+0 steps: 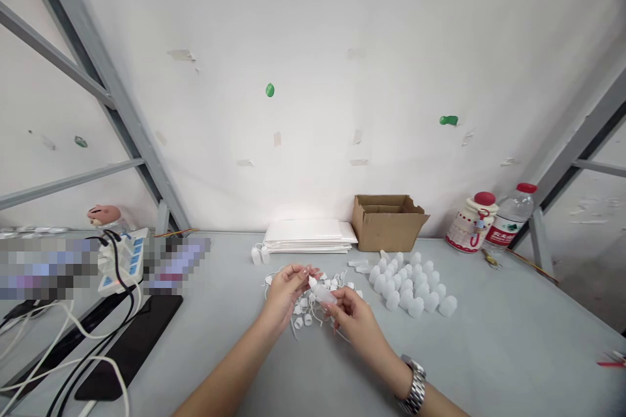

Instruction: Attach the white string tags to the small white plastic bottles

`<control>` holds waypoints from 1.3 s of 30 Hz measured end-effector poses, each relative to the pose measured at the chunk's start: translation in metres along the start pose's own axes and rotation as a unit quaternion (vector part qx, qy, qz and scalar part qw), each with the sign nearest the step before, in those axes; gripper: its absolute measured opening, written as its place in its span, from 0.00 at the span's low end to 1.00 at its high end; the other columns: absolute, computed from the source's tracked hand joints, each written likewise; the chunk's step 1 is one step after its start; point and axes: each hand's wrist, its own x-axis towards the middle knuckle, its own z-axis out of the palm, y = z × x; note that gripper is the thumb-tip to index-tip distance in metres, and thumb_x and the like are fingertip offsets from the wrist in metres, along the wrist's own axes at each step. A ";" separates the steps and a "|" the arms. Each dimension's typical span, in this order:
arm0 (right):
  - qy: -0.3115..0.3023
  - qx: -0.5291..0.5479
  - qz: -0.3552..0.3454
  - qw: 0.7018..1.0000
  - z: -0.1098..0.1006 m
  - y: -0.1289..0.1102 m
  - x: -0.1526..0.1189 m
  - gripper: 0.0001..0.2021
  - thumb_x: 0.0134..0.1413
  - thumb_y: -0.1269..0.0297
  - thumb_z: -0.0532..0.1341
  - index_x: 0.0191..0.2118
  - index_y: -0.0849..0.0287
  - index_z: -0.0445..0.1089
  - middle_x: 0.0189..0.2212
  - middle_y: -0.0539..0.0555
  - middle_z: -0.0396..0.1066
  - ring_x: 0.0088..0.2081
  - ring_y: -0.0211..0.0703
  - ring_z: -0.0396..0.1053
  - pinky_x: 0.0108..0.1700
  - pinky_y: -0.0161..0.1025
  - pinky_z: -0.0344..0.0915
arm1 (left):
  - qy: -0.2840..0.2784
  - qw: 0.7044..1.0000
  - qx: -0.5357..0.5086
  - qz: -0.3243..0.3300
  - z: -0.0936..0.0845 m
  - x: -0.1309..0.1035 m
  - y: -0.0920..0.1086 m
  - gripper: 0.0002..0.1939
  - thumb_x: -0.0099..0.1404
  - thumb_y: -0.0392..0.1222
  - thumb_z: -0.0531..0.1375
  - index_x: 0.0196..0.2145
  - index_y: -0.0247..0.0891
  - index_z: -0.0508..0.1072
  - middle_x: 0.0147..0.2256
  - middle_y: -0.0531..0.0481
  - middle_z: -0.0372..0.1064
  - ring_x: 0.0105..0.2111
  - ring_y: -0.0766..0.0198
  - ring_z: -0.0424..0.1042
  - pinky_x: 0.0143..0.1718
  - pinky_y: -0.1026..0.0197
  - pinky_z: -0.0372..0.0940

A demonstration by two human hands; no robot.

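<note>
My right hand grips the base end of a small translucent squeeze bottle, which lies tilted with its white nozzle toward the upper left. Right by that nozzle, the fingertips of my left hand are pinched together; what sits between them is too small to tell. Under and between both hands spreads a pile of white caps with thin cords or loops. To the right, a group of translucent bottles stands upright, close together. A few more bottles lie on their sides behind my right hand.
Against the wall are a stack of white flat packages, an open cardboard box and two capped small bottles. A decorated flask and water bottle stand right. Left are a power strip, cables and a black slab.
</note>
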 end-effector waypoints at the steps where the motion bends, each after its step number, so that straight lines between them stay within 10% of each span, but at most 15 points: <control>1: 0.003 -0.006 -0.002 1.000 0.000 0.000 0.000 0.16 0.46 0.50 0.61 0.31 0.59 0.64 0.20 0.46 0.63 0.21 0.36 0.60 0.24 0.34 0.60 | -0.002 1.000 0.000 -0.002 0.000 0.000 0.000 0.14 0.45 0.45 0.67 0.26 0.34 0.70 0.30 0.45 0.75 0.36 0.57 0.73 0.40 0.59 0.63; 20: 0.057 -0.028 -0.024 0.998 -0.002 -0.005 -0.003 0.13 0.44 0.52 0.63 0.30 0.56 0.65 0.17 0.45 0.61 0.21 0.38 0.60 0.24 0.35 0.57 | -0.020 0.996 0.085 0.014 -0.004 0.003 -0.005 0.12 0.43 0.44 0.68 0.26 0.35 0.75 0.33 0.45 0.76 0.41 0.53 0.71 0.46 0.54 0.60; 28: -0.120 0.140 0.095 0.978 -0.010 -0.014 0.004 0.26 0.45 0.39 0.53 0.24 0.61 0.67 0.16 0.51 0.69 0.15 0.34 0.59 0.21 0.34 0.55 | -0.049 0.998 0.038 0.016 -0.002 0.002 -0.003 0.12 0.42 0.44 0.68 0.23 0.35 0.75 0.31 0.45 0.76 0.45 0.52 0.69 0.51 0.53 0.56; 39: -0.041 0.155 0.063 0.985 -0.010 -0.011 0.008 0.21 0.33 0.49 0.68 0.29 0.59 0.65 0.18 0.48 0.71 0.17 0.34 0.62 0.24 0.34 0.58 | -0.021 0.998 0.056 0.012 -0.002 0.003 -0.001 0.14 0.40 0.46 0.69 0.23 0.35 0.75 0.31 0.44 0.76 0.45 0.49 0.69 0.50 0.51 0.57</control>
